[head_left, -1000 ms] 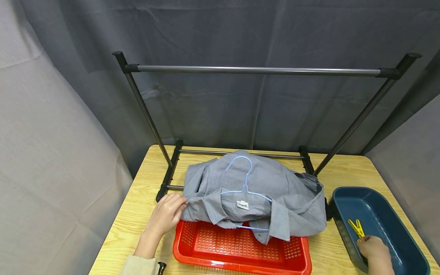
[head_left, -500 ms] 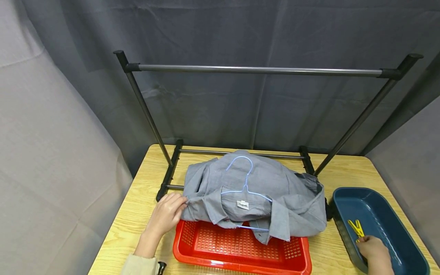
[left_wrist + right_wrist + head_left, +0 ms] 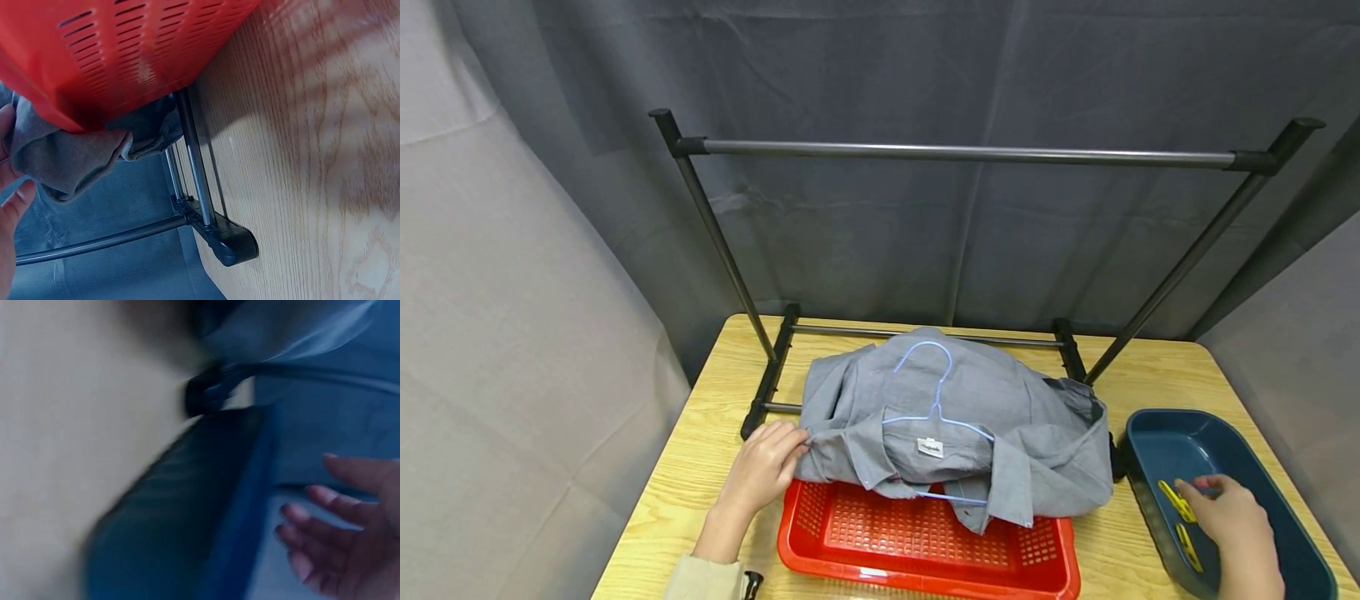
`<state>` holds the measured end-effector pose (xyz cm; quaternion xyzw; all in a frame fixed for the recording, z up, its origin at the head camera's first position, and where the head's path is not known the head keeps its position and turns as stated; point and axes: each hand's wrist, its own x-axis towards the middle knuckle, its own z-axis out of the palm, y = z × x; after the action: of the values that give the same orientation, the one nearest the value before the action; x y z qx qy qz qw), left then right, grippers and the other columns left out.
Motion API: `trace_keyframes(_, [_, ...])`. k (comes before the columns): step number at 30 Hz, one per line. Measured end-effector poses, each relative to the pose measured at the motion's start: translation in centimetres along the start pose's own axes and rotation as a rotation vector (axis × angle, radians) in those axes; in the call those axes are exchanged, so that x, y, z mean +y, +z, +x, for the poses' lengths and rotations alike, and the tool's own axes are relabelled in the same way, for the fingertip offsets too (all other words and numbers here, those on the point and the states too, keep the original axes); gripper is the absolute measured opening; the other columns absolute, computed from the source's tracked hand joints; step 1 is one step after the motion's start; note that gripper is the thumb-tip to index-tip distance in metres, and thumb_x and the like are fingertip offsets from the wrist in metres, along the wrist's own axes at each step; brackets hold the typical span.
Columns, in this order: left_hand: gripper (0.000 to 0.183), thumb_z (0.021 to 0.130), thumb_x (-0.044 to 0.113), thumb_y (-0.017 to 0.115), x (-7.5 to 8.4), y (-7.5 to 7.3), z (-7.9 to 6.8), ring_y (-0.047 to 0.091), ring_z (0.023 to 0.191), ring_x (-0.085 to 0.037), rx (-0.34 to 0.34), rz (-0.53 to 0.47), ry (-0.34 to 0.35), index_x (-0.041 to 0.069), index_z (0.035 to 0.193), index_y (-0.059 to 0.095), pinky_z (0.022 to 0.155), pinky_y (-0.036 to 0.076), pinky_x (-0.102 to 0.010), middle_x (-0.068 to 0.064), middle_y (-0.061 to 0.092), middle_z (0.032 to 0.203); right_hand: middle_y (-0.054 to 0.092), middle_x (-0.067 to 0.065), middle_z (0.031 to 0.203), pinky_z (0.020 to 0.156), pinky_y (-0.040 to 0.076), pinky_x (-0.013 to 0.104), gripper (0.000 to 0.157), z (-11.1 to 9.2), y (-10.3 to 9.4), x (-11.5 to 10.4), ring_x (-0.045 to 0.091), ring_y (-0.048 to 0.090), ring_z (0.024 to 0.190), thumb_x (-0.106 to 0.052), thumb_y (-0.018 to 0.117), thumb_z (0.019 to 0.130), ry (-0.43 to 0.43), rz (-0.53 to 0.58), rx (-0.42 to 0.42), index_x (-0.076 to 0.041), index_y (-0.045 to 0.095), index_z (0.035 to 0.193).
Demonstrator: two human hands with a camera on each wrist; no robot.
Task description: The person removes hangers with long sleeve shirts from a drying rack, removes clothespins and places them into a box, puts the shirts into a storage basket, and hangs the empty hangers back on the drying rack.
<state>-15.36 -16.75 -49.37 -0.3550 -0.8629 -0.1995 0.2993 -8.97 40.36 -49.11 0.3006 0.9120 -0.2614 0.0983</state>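
Observation:
A grey collared shirt lies with a light blue wire hanger in its neck opening, the hook resting over the fabric. My left hand holds the shirt's left edge, and the left wrist view shows cloth between its fingers and thumb. Over the dark blue tray is my right hand. In the right wrist view its fingers are parted and hold nothing. Near the thumb lies a yellow clothespin, partly covered by the hand in the head view. Another yellow clothespin lies closer to me.
Under the shirt's front stands a red perforated basket. A garment rack stands behind, its metal bar high across the view and its black foot on the wooden table. Grey curtains enclose the back and sides.
My right hand has let go of the yellow clothespin it pinched and has lifted and opened, showing a second clothespin in the tray. The left hand and shirt have stayed put.

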Motion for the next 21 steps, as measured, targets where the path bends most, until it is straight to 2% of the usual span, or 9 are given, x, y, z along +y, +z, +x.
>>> trace_keyframes(4, [0.009, 0.080, 0.013, 0.061, 0.0, 0.0, 0.0, 0.055, 0.073, -0.017, -0.001, 0.000, -0.004, 0.007, 0.086, 0.063, 0.068, 0.044, -0.032, -0.001, 0.058, 0.079, 0.053, 0.031, 0.105, 0.071, 0.039, 0.052, 0.052, -2.3, -1.3, -3.7, 0.043, 0.050, 0.093, -0.037, 0.048, 0.093, -0.204, 0.117, 0.245, 0.008, 0.046, 0.119])
trace_keyframes(7, [0.009, 0.079, 0.012, 0.062, 0.0, 0.0, 0.0, 0.055, 0.073, -0.017, 0.002, -0.001, -0.001, 0.007, 0.087, 0.063, 0.068, 0.043, -0.032, -0.001, 0.058, 0.079, 0.058, 0.024, 0.105, 0.071, 0.041, 0.035, 0.041, -4.3, -1.9, -6.8, 0.013, 0.053, 0.088, -0.029, 0.051, 0.092, -0.373, 0.181, 0.398, 0.003, 0.052, 0.118])
trace_keyframes(10, [0.010, 0.078, 0.011, 0.063, 0.0, 0.0, 0.0, 0.055, 0.073, -0.018, 0.008, -0.004, 0.003, 0.006, 0.087, 0.063, 0.068, 0.043, -0.032, -0.001, 0.058, 0.079, 0.061, 0.018, 0.101, 0.066, 0.036, 0.018, 0.032, -5.9, -1.9, -9.5, -0.015, 0.040, 0.081, -0.022, 0.056, 0.090, -0.531, 0.218, 0.478, -0.001, 0.057, 0.114])
trace_keyframes(11, [0.010, 0.078, 0.011, 0.063, 0.0, 0.0, 0.0, 0.055, 0.073, -0.018, 0.009, -0.004, 0.004, 0.006, 0.087, 0.063, 0.068, 0.043, -0.032, -0.001, 0.058, 0.079, 0.062, 0.016, 0.100, 0.065, 0.033, 0.014, 0.030, -6.3, -1.8, -10.3, -0.020, 0.035, 0.080, -0.020, 0.057, 0.090, -0.576, 0.228, 0.487, -0.001, 0.058, 0.113])
trace_keyframes(14, [0.010, 0.078, 0.010, 0.063, 0.0, 0.1, 0.0, 0.054, 0.073, -0.017, 0.015, -0.004, 0.007, 0.006, 0.087, 0.063, 0.068, 0.043, -0.032, -0.001, 0.058, 0.079, 0.063, 0.013, 0.098, 0.066, 0.035, 0.013, 0.025, -7.5, -1.2, -12.2, -0.020, 0.038, 0.081, -0.016, 0.059, 0.088, -0.703, 0.250, 0.457, -0.002, 0.059, 0.109])
trace_keyframes(17, [0.010, 0.077, 0.009, 0.064, 0.0, 0.1, 0.0, 0.054, 0.073, -0.017, 0.022, -0.001, 0.010, 0.006, 0.087, 0.063, 0.068, 0.044, -0.032, -0.001, 0.058, 0.079, 0.063, 0.010, 0.096, 0.067, 0.040, 0.017, 0.022, -8.4, -0.2, -13.7, -0.008, 0.048, 0.082, -0.014, 0.063, 0.086, -0.801, 0.239, 0.393, -0.004, 0.060, 0.106])
trace_keyframes(21, [0.013, 0.075, 0.006, 0.066, 0.0, 0.1, 0.0, 0.054, 0.072, -0.017, 0.033, -0.008, 0.012, 0.005, 0.087, 0.063, 0.068, 0.045, -0.032, -0.001, 0.058, 0.079, 0.063, 0.008, 0.097, 0.069, 0.047, 0.032, 0.023, -9.2, 1.3, -15.2, 0.015, 0.056, 0.084, -0.010, 0.067, 0.082, -0.908, 0.181, 0.294, -0.005, 0.061, 0.103])
